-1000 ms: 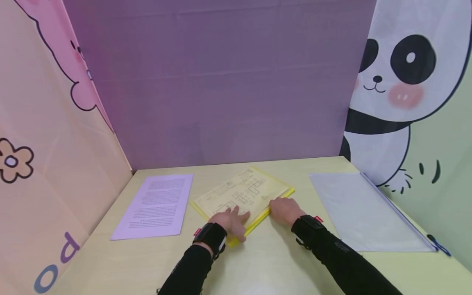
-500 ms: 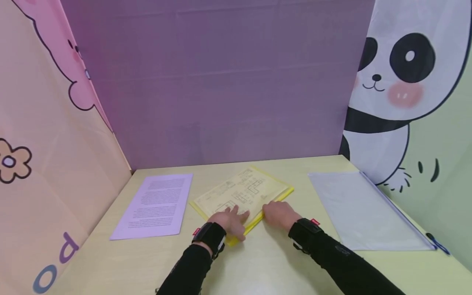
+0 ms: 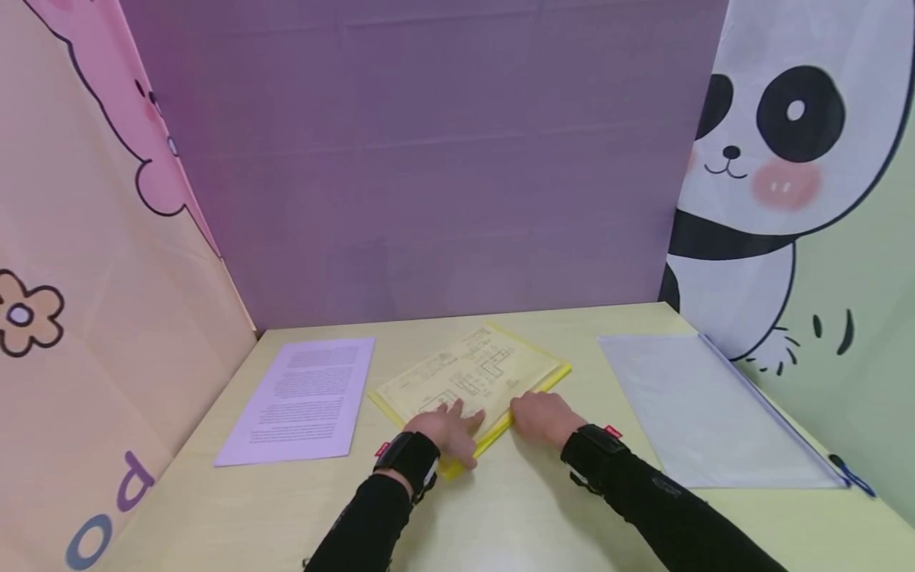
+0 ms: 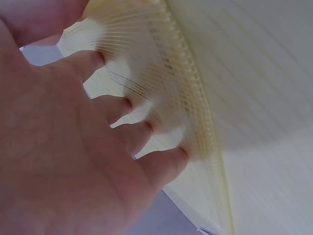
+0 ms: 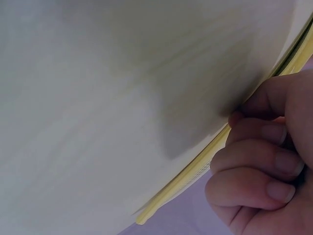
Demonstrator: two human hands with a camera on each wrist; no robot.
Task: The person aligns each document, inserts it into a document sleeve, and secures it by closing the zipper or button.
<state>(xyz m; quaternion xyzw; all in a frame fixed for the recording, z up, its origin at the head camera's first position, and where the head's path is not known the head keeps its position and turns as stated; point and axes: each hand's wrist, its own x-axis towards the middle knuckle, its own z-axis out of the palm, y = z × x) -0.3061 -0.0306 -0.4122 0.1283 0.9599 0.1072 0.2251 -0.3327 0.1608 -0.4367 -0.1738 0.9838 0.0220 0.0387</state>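
Observation:
A yellow mesh file bag (image 3: 493, 433) lies slanted in the middle of the table, a sheet with printed diagrams (image 3: 472, 369) showing through its top. My left hand (image 3: 446, 433) rests on the bag's near left corner with its fingers spread. In the left wrist view its fingertips (image 4: 168, 159) touch the mesh. On the bag's near right edge is my right hand (image 3: 546, 417). Seen from the right wrist, its thumb and index finger pinch at the yellow edge strip (image 5: 181, 181) while the other fingers (image 5: 249, 188) curl in. Whatever sits between those two fingertips is hidden.
A purple sheet with printed text (image 3: 303, 397) lies on the left of the table. To the right lies a pale translucent file bag (image 3: 715, 413) with a purple edge and a dark blue cord (image 3: 854, 481). A purple panel (image 3: 457, 159) stands behind the table (image 3: 500, 524).
My right hand has slid a short way down the bag's near edge, toward my left hand, and has since stayed about still. The left hand and the bag have not visibly moved.

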